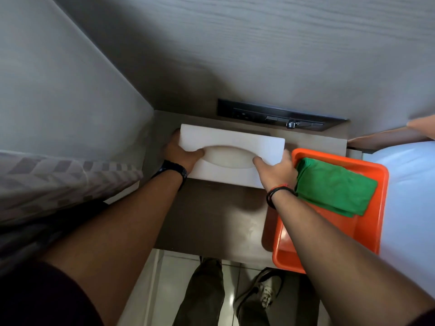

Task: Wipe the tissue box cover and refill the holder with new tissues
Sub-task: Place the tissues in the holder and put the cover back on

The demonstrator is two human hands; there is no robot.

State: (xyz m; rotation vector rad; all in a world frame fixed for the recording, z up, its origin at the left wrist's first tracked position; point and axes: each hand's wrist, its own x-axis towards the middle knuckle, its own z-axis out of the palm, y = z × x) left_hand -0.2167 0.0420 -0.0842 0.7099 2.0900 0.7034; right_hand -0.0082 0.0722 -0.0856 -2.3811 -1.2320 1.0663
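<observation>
Gripping the white tissue box cover (231,154) at both ends: left hand (181,154), right hand (275,170).

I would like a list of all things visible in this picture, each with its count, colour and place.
tissue box cover: one, white, on the bedside table, held at both ends
bedside table: one, brown, centre
tray: one, orange, right edge of the table
cloth: one, green, folded in the tray
socket panel: one, black, on the wall behind
left hand: one, grips the cover's left end
right hand: one, grips the cover's right end
</observation>
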